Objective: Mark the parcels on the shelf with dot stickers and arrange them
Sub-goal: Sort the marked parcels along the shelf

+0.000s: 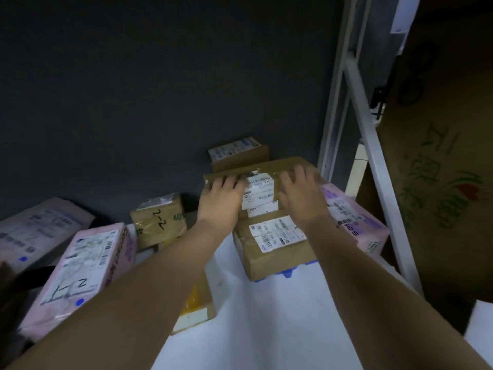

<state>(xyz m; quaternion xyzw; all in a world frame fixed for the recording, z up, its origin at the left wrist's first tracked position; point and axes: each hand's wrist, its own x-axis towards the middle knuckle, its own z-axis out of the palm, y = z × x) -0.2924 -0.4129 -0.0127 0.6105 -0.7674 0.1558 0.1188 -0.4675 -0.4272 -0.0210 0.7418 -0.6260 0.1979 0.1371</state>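
A brown cardboard parcel with white labels lies on top of a second brown parcel on the white shelf. My left hand rests flat on the top parcel's left part. My right hand rests flat on its right part, with the fingers reaching toward the far edge. A pink parcel at the left carries a blue dot sticker. Behind it a grey-pink bag shows another blue dot.
A small brown box marked "2-2" stands left of the stack. Another brown box sits behind it and a pink parcel lies to its right. A white shelf post and a large printed carton close the right side. The back wall is dark.
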